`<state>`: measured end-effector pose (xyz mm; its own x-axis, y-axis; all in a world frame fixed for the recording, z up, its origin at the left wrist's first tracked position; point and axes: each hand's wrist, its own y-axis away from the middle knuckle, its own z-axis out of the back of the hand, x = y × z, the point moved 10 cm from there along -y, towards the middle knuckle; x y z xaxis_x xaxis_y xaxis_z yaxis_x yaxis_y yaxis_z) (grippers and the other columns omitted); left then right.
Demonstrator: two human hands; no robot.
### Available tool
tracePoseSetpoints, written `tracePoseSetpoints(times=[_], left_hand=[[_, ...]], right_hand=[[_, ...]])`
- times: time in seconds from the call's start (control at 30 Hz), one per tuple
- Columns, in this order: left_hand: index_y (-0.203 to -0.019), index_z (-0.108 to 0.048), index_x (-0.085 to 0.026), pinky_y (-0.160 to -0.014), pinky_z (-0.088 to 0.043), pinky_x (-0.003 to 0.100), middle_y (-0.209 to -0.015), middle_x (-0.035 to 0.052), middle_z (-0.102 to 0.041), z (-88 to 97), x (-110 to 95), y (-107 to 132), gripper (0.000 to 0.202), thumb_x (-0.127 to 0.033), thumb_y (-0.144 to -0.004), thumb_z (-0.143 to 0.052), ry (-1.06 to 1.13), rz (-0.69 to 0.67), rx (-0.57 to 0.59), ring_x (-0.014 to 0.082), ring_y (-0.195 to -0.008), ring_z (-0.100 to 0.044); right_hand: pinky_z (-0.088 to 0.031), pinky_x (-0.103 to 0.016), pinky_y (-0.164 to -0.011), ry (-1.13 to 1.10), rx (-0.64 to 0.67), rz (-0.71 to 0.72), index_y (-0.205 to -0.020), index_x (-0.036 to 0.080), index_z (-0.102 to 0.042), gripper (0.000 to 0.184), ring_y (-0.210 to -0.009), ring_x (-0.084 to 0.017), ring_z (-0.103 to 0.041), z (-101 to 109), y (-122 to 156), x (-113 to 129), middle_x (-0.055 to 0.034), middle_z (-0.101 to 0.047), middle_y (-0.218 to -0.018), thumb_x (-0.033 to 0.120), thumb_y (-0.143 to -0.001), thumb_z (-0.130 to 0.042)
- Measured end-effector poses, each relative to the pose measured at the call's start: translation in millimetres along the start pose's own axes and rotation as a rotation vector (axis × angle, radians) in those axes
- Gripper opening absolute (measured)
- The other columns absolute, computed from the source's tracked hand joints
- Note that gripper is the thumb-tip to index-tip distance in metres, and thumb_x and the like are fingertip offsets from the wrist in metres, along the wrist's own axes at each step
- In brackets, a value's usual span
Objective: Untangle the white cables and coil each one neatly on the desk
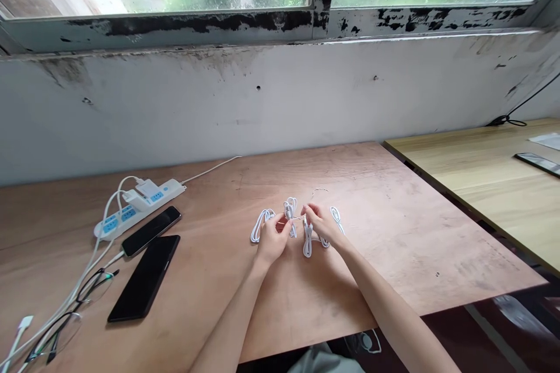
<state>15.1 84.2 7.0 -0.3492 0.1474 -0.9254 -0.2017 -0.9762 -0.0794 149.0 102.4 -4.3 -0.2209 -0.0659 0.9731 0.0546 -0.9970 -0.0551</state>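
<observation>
My left hand (pixel 275 238) is closed, thumb and fingers pinching at a coiled white cable (pixel 290 207) that stands up from the table. My right hand (pixel 322 224) is closed too, its fingertips on the end of a thin tie running across from that cable. Just below the right fingertips lies a bundled white cable (pixel 307 245). Another white cable coil (pixel 261 224) rests left of my left hand, partly behind it. A further coiled cable (pixel 336 219) lies beyond my right wrist, and one more coil (pixel 324 242) is mostly hidden under that hand.
On the left are a white power strip (pixel 144 205) with plugged-in chargers, two black phones (pixel 146 280), and glasses (pixel 65 320) among white cords. A thin wire piece (pixel 320 189) lies behind my hands. A paler table (pixel 481 169) adjoins on the right; a wall (pixel 262 111) stands behind.
</observation>
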Motion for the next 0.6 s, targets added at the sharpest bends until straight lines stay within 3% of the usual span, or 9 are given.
tracePoseSetpoints(times=[0.13, 0.27, 0.43, 0.6], left_hand=[[-0.092, -0.066, -0.016, -0.062, -0.049, 0.026, -0.079, 0.0052, -0.068, -2.5, 13.1, 2.2, 0.025, -0.033, -0.077, -0.057, -0.069, 0.062, 0.024, 0.0171, -0.068, -0.063], [-0.103, -0.062, -0.017, -0.061, -0.046, 0.025, -0.070, 0.0035, -0.068, -6.9, 16.5, 6.7, 0.030, -0.028, -0.075, -0.058, -0.224, 0.060, 0.016, 0.0166, -0.063, -0.062], [-0.083, -0.063, -0.019, -0.058, -0.038, 0.024, -0.069, 0.0038, -0.066, -17.6, 6.1, 12.1, 0.017, -0.032, -0.080, -0.053, -0.516, -0.007, 0.075, 0.0160, -0.063, -0.060], [-0.068, -0.060, -0.020, -0.056, -0.032, 0.025, -0.067, 0.0043, -0.063, -8.1, -4.4, 10.2, 0.031, -0.041, -0.085, -0.045, -0.711, -0.036, 0.063, 0.0170, -0.063, -0.058]], right_hand=[[-0.030, -0.022, -0.046, 0.022, -0.114, 0.004, -0.073, 0.017, -0.054, 0.026, -0.047, -0.010, -0.040, 26.8, -3.5, -1.9, 0.0033, -0.043, -0.053, 0.039, -0.081, -0.043], [-0.029, -0.023, -0.045, 0.007, -0.179, 0.015, -0.073, 0.016, -0.054, 0.027, -0.047, -0.011, -0.038, 43.3, -5.6, -3.3, 0.0033, -0.042, -0.052, 0.040, -0.080, -0.044], [-0.031, -0.024, -0.047, 0.019, -0.198, 0.015, -0.071, 0.017, -0.055, 0.027, -0.048, -0.012, -0.040, 45.5, -6.0, -3.8, 0.0030, -0.042, -0.053, 0.040, -0.079, -0.045], [-0.029, -0.023, -0.046, 0.031, -0.168, 0.035, -0.073, 0.017, -0.055, 0.025, -0.047, -0.011, -0.038, 40.0, -3.8, 1.2, 0.0030, -0.043, -0.054, 0.038, -0.080, -0.044]])
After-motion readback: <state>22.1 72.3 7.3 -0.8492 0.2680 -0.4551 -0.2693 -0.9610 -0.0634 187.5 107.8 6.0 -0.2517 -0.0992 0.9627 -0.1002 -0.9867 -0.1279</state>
